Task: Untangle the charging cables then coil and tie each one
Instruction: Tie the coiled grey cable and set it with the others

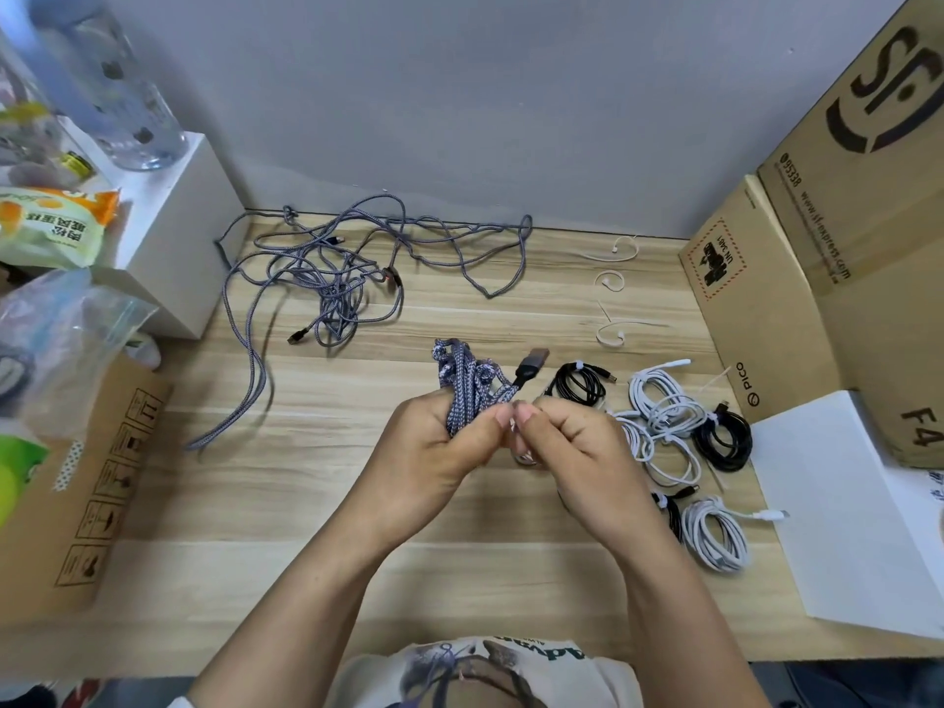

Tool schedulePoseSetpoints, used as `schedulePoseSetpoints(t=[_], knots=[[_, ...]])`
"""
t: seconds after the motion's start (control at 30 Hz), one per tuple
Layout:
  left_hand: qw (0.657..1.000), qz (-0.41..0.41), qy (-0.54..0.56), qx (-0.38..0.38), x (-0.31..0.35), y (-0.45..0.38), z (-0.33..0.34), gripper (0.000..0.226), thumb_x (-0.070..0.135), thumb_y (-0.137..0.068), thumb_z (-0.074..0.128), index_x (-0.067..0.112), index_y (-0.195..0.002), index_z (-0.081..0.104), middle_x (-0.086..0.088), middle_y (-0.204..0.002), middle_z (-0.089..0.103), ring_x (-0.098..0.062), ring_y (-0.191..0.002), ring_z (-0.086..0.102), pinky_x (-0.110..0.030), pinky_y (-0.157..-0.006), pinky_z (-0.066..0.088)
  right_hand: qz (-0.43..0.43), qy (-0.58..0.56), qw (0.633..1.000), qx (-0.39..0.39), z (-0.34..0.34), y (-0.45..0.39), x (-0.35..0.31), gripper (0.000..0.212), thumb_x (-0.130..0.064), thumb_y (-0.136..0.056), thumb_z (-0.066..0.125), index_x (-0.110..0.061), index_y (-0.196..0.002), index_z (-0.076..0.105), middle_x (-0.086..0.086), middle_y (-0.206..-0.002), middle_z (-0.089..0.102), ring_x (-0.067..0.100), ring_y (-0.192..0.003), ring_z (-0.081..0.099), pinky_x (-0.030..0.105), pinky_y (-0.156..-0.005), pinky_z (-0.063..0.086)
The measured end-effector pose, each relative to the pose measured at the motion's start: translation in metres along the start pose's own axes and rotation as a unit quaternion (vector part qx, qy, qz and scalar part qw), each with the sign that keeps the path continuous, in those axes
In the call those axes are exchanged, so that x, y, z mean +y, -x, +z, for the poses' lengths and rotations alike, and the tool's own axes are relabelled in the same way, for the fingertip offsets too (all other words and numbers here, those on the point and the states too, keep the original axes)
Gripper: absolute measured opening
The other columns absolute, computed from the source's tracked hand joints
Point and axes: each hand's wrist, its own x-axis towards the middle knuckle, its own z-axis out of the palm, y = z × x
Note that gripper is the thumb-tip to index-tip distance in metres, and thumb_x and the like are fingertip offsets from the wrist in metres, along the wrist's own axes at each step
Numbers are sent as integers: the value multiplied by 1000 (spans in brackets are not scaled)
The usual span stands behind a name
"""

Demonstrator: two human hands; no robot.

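Wooden table (357, 503) with cables, and two hands holding a gray bundle.

Above the middle of the table, the left hand (434, 452) has its fingers curled tight around a folded gray cable (470, 385). The right hand (572, 447) pinches something small beside it; what it is cannot be told. A tangled gray pile (327, 268) lies at the back, and tied white and black coils (684, 431) sit to the right.

Grey braided cable bundle (467, 383), white coiled cables (664, 401), black coiled cable (723, 442), pale woodgrain table (357, 477)
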Motion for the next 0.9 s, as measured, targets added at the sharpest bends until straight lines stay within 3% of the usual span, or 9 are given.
schedulePoseSetpoints(t=[0.07,0.17,0.27,0.37,0.43,0.57,0.67,0.83,0.9], knots=[[1000,9,-10,-17,0,1,1,46,47,-75,54,2,-63,54,4,-59,47,-4,-56,41,-18,-55,35,31,28,999,-22,4,-2,9,28,-50,-82,46,-28,-66,56,-9,-55,51,6,-56,46,38,-59,40],[999,0,-18,-40,1,4,8,40,41,-77,56,6,-58,49,6,-57,46,-5,-57,43,-19,-55,36,55,8,998,-18,13,-4,16,23,-38,-77,47,-22,-62,51,-12,-50,53,0,-49,41,30,-55,33],[986,-87,142,-5,8,2,6,36,30,-75,58,17,-44,48,3,-54,48,-9,-53,43,-16,-53,38,61,-53,996,35,11,-4,15,8,-36,-76,59,-39,-72,65,-6,-59,55,5,-56,47,30,-57,39],[936,-163,311,8,10,-2,-2,39,31,-77,50,22,-40,41,0,-53,45,-12,-54,46,-25,-49,37,49,-42,996,63,-1,-3,13,20,-12,-83,69,-27,-70,65,0,-58,44,5,-52,39,21,-52,33],[922,-184,338,26,11,-3,-4,42,30,-79,54,21,-41,40,0,-54,43,-13,-53,47,-25,-49,35,33,18,998,57,-3,-2,9,23,-11,-84,69,-27,-68,62,-1,-56,44,4,-50,36,20,-50,30],[972,-158,121,123,-1,-7,-4,49,27,-86,59,20,-39,46,-2,-56,48,-9,-52,43,-26,-54,34,15,129,989,70,-5,1,3,21,-20,-81,72,-25,-62,65,-7,-52,53,4,-52,46,18,-53,34],[971,-133,16,200,-8,-9,-15,55,16,-94,52,22,-39,52,-3,-56,49,-7,-47,37,-27,-54,32,36,141,979,141,-17,3,-1,16,-20,-81,72,-20,-65,70,-7,-63,64,3,-54,51,18,-53,36],[981,-193,10,-5,8,-4,-5,57,19,-93,53,19,-37,46,2,-49,45,-12,-49,36,-26,-52,30,-91,22,991,93,-9,-4,-17,6,-31,-77,66,-30,-79,71,-12,-87,64,1,-88,59,12,-76,42],[976,-195,12,-99,11,-1,-2,51,33,-84,60,20,-37,43,7,-44,42,-13,-50,34,-24,-51,30,-131,45,990,32,-8,-7,-16,20,-38,-76,64,-33,-93,72,-15,-102,64,3,-103,59,17,-87,42]])
